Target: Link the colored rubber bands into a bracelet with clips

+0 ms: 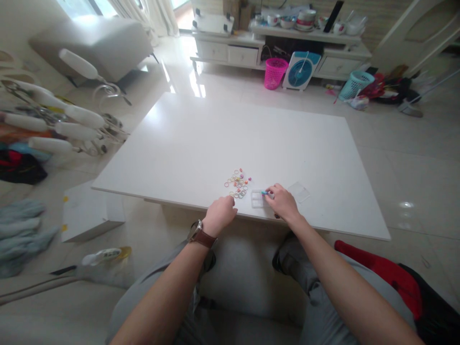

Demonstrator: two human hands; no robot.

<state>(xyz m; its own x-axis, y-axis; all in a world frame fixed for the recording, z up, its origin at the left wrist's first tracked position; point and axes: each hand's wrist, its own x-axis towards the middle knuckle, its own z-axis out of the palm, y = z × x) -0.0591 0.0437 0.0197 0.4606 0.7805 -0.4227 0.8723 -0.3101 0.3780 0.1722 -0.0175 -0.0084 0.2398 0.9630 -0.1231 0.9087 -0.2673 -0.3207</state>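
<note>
My left hand [220, 214] is closed at the table's near edge, its fingertips at the lower side of a loose pile of thin coloured rings [240, 194]. Whatever those fingers pinch, if anything, is hidden. Among the rings lie small pink and orange flower-like pieces [249, 179]. Over a clear compartment box [256, 203], my right hand [282, 202] has its fingers pressed together. Small blue, pink and green pieces [265, 193] show at its fingertips; I cannot tell whether they are held or lie in the box. A clear flat lid [299, 191] lies right of that hand.
The white table [251, 134] spans the view before my knees. A small dark object [276, 216] is at its near edge, below my right hand. Beyond, a pink basket [275, 73] and a blue-white fan [301, 70] stand by a cabinet. A white box [89, 211] sits at left.
</note>
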